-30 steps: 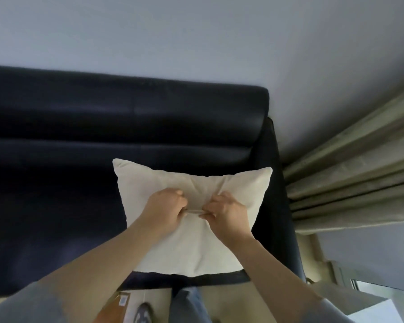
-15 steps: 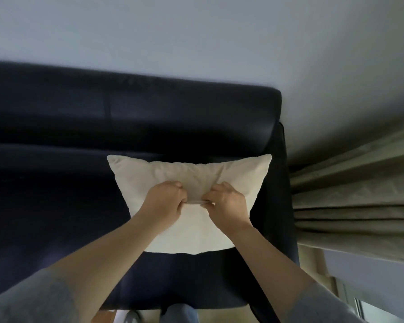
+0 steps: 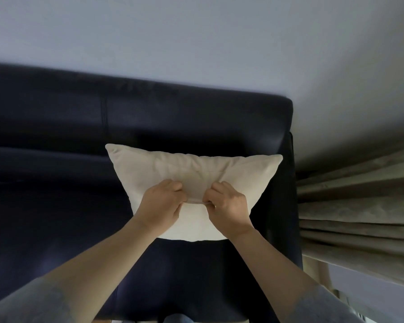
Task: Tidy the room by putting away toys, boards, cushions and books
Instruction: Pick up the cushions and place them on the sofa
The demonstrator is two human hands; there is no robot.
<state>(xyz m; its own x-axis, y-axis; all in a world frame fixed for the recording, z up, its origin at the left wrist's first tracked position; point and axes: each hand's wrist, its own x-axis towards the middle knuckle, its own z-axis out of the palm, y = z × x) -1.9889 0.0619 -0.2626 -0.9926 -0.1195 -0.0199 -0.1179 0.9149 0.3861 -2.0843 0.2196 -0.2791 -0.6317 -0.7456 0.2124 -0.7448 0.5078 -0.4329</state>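
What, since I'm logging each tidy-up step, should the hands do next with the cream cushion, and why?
Probably lower the cream square fabric cushion onto the dark navy sofa seat and release: left hand and right hand each pinch a fold at its middle, so it seems held, not resting.

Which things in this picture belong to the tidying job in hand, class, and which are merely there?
Part of the job:
- cream cushion, gripped by the left hand and right hand
- dark sofa behind it

Merely there:
- curtain at the right
- wall above the sofa
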